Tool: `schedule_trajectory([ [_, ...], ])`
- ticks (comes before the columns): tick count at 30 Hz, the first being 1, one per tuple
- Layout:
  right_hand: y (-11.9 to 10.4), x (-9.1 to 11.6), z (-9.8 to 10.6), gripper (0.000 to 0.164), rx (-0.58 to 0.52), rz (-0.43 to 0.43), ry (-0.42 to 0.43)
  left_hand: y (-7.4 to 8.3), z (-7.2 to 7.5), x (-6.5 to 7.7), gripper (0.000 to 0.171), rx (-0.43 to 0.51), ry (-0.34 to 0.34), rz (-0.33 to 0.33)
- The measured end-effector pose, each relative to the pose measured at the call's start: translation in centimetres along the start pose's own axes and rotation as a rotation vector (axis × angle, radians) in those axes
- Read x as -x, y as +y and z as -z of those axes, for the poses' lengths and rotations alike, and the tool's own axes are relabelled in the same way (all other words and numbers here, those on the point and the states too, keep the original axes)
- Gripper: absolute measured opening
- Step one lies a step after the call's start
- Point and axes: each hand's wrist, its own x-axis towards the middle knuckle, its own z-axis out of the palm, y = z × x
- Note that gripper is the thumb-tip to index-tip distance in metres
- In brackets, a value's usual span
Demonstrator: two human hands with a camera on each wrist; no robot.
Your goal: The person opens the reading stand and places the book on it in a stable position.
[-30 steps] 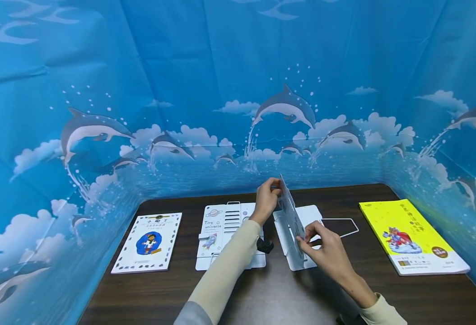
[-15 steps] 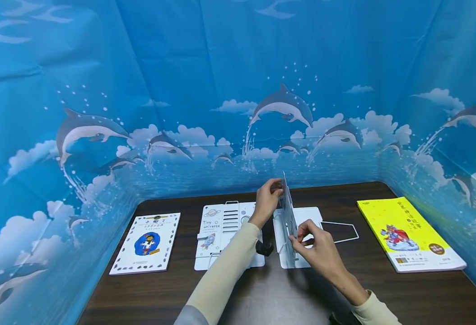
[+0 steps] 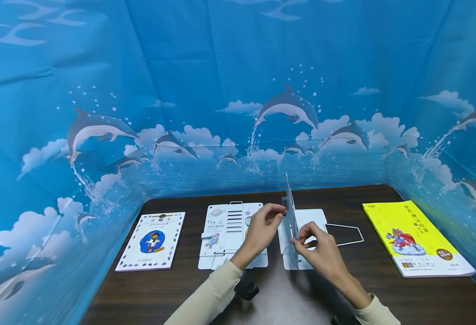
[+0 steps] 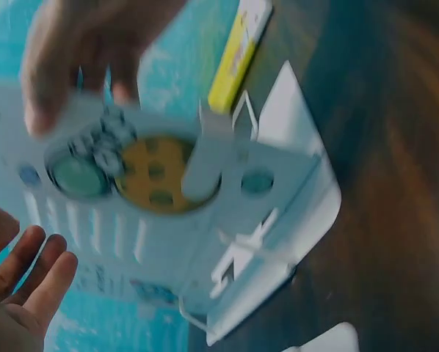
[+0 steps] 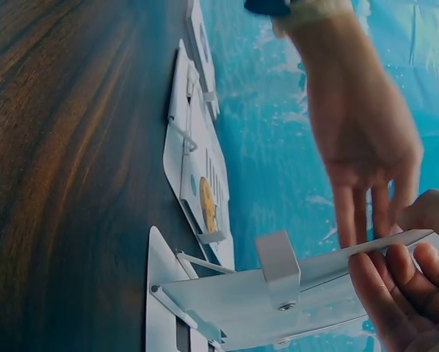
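Note:
A white metal book stand (image 3: 310, 217) lies with its base on the table, and its printed panel (image 4: 153, 235) is raised nearly upright. My right hand (image 3: 319, 253) pinches the panel's near side edge between thumb and fingers, also visible in the right wrist view. My left hand (image 3: 264, 225) is at the panel's left face. In the left wrist view its fingers (image 4: 54, 282) are spread and relaxed, without a grip on the panel; whether a fingertip touches it I cannot tell. A wire loop (image 3: 360, 234) sticks out from the base to the right.
A second book stand, printed "Tiny universe" (image 3: 217, 224), lies folded flat to the left. Farther left is a white book (image 3: 140, 262) with a blue round picture. A yellow book (image 3: 388, 216) lies at the right. A dolphin-print curtain (image 3: 205, 81) surrounds the dark wooden table (image 3: 140, 302).
My left hand has come away from the panel's far upper part and moved nearer and lower. The panel has swung from a slant to nearly upright, with my right hand still pinching it.

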Motion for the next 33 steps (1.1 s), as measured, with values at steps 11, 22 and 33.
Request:
schedule_trajectory([
  [11, 1.2, 0.1, 0.7, 0.021, -0.141, 0.069, -0.115, 1.4, -1.5, 4.1, 0.045, 0.115, -0.1, -0.099],
  [22, 4.4, -4.6, 2.7, 0.02, -0.404, -0.033, -0.249, 1.3, -3.9, 4.3, 0.065, 0.012, 0.004, -0.051],
  [33, 5.8, -13.0, 1.8, 0.049, -0.324, -0.13, -0.354, 1.1, -4.9, 4.3, 0.063, 0.006, 0.091, -0.038],
])
